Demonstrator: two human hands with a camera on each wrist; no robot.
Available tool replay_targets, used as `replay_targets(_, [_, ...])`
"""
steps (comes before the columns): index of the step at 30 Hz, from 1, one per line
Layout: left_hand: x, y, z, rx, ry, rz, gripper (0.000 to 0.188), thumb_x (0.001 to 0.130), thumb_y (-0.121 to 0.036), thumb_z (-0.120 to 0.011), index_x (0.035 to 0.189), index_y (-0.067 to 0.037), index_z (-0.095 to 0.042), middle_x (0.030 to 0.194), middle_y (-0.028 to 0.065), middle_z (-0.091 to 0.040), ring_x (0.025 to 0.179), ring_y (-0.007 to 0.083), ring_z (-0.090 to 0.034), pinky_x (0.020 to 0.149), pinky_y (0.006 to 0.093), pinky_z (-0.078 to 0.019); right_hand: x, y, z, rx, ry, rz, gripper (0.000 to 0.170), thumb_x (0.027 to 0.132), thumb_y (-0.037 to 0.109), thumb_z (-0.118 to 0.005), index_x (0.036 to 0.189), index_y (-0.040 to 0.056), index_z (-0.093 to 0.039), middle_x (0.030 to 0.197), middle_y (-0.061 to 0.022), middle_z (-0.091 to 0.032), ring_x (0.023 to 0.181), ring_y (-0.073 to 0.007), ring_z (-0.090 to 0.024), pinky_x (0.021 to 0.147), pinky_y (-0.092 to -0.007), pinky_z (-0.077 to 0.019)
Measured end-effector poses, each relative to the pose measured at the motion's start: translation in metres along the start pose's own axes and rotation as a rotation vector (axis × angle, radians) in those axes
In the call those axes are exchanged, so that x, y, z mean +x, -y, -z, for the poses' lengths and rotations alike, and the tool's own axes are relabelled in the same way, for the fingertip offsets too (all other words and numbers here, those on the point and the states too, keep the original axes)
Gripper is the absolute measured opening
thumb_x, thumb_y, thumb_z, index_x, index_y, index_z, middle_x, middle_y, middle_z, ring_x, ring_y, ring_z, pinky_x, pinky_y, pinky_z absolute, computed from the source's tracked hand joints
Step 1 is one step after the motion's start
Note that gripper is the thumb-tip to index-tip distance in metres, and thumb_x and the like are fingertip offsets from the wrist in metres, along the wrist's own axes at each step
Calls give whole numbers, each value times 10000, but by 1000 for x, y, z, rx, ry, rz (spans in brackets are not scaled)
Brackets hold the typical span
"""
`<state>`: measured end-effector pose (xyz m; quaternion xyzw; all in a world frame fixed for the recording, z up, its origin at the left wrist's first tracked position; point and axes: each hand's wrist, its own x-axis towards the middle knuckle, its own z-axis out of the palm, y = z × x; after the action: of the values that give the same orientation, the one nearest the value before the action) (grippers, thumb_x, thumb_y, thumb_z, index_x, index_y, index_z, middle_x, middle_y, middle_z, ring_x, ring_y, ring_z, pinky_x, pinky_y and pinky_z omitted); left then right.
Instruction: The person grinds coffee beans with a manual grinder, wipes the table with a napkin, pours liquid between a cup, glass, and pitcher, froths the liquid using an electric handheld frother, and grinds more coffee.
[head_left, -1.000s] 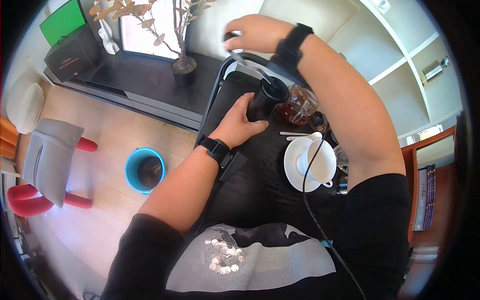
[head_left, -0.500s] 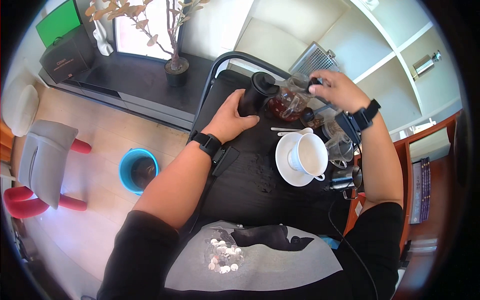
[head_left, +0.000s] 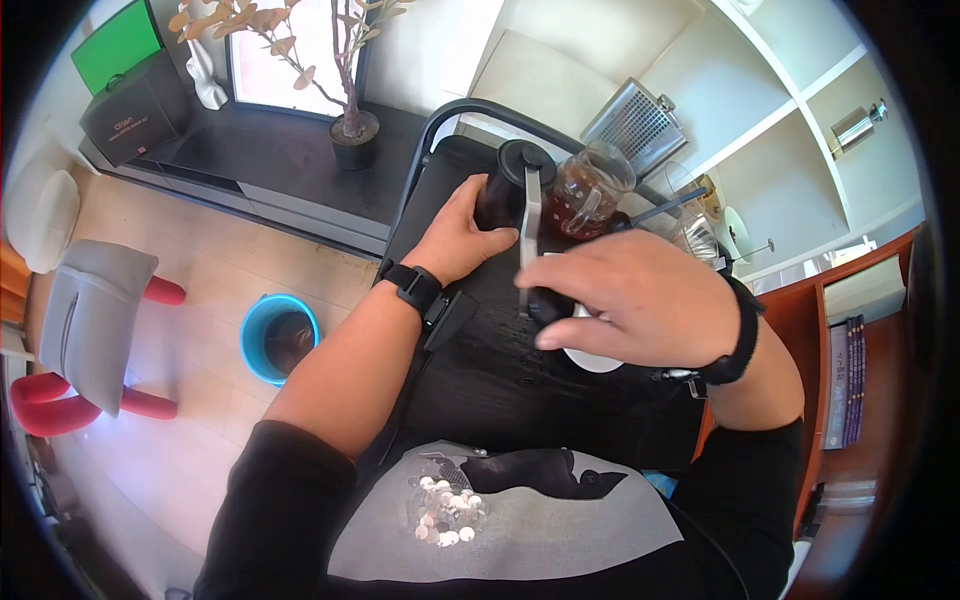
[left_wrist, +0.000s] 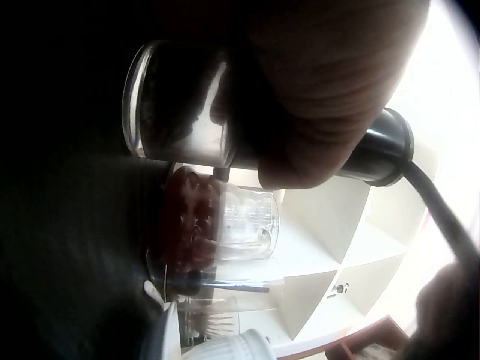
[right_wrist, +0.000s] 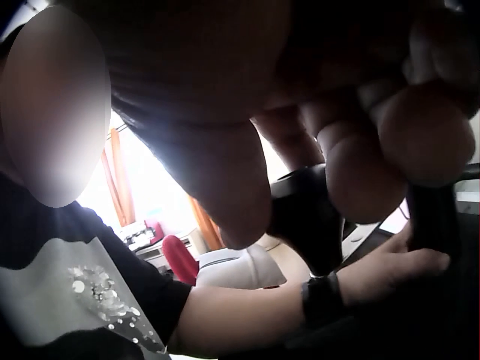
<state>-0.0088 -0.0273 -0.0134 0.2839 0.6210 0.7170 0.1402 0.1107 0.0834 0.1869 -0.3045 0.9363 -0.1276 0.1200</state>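
My left hand (head_left: 460, 240) grips the body of a black hand grinder (head_left: 522, 162) standing at the far end of the black table (head_left: 480, 400). From its lid a metal crank arm (head_left: 532, 215) points toward me. The fingers and thumb of my right hand (head_left: 640, 300) hold the crank's black knob (head_left: 548, 305). In the right wrist view the dark knob (right_wrist: 307, 214) sits between thumb and fingers. The left wrist view shows the grinder's clear lower part (left_wrist: 180, 105). My right hand covers most of the white cup, whose saucer (head_left: 595, 358) shows below.
A glass jug (head_left: 590, 195) with red-brown contents stands right of the grinder, near a clear glass (head_left: 695, 235). White shelves (head_left: 770, 160) rise behind. A blue bucket (head_left: 280, 338) is on the floor at left, and a potted plant (head_left: 355, 140) stands on the low cabinet.
My right hand has swung with the crank knob from the far side, round the right, to the near side of the grinder. My left hand still grips the body.
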Motion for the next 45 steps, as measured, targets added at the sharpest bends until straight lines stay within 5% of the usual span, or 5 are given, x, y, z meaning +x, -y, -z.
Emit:
replay_targets(8, [-4,-2,0,25,7,40,552,702,-90,-686,1186,-6,-435,1073,83,-535,971,145,-507,854,271,-406,111,-9,1,-71,-139,257,340,780,317,-578,964,31,-553,815,-186,-587,779,-356,-559,676,-414,-438])
replay_targets(17, [-3,-2,-2,90,-36,6,527,688,-77,-680,1140,-11,-418,1003,65,-535,952,136,-482,854,267,-383,171,-102,35,-246,-240,52,363,815,355,-552,1011,51,-590,908,-168,-618,845,-302,-582,764,-354,-448])
replay_targets(24, [-2,-6,-1,127,-12,-30,532,689,-96,-681,1145,-11,-419,1012,70,-535,955,143,-482,869,272,-373,102,-151,48,-3,-240,-434,382,835,360,-563,1057,50,-573,737,-55,-553,525,-111,-481,477,-249,-417])
replay_targets(34, [-1,0,-2,202,-58,-18,505,689,-100,-683,1117,-6,-433,980,78,-543,929,148,-491,842,271,-387,-13,-130,25,131,-304,-595,318,819,249,-609,1049,35,-560,627,9,-494,528,-63,-419,479,-218,-361])
replay_targets(45, [-1,-3,-1,125,-24,-6,490,715,-72,-665,1137,-17,-422,1026,62,-536,972,125,-485,879,263,-381,-35,-18,13,115,-21,-306,327,734,272,-672,965,67,-565,685,-134,-567,621,-283,-570,566,-336,-441])
